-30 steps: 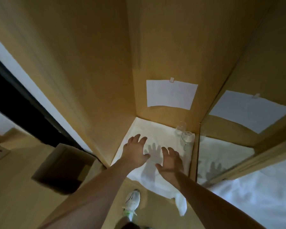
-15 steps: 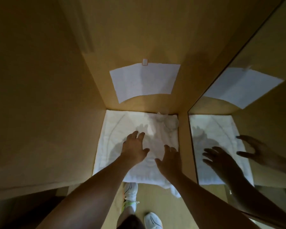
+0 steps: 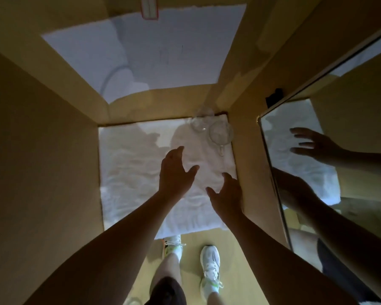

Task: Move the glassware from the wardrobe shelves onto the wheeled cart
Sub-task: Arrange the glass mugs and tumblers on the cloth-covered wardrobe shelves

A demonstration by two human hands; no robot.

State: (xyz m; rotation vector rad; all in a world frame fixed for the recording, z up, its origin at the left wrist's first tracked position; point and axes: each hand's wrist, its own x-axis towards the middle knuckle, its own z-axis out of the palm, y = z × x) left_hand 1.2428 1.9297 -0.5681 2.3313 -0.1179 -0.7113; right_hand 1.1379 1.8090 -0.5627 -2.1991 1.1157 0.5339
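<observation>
I see both hands held apart and empty, fingers relaxed: the left hand and right hand hover over the white towel-lined wooden wardrobe shelf. Two clear wine glasses lie in its far right corner, beyond the fingertips.

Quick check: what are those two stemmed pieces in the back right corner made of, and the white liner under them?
Stemmed pieces: clear, glossy glass by the look; the liner shows through the bowls. White liner: soft cloth, probably towel; matte, wrinkled surface.
</observation>
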